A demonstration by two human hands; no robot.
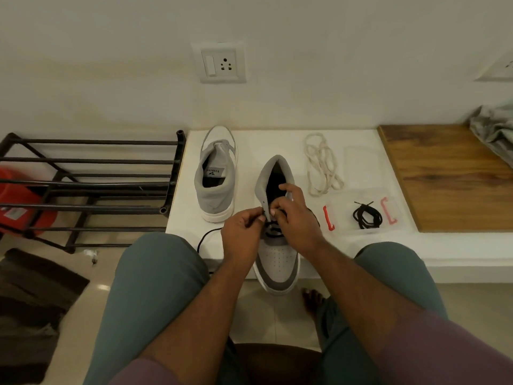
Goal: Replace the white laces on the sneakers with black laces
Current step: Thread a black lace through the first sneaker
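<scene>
far sneaker (215,173) insole label unreadable, both hands lacing near sneaker (277,262)

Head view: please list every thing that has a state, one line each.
Near sneaker: partly laced in black, gripped by both hands.
Far sneaker: unlaced, upright.
White laces: removed, loose on the ledge.
Spare black lace: coiled, unused.
Left hand: pinches the black lace.
Right hand: holds the eyelet flap.

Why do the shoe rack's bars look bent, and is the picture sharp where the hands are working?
Head view: the wide-angle lens bows the shoe rack and the white ledge towards the frame edges. Head view: lighting is dim and soft, and the left hand, right hand and black lace look slightly blurred.
</scene>
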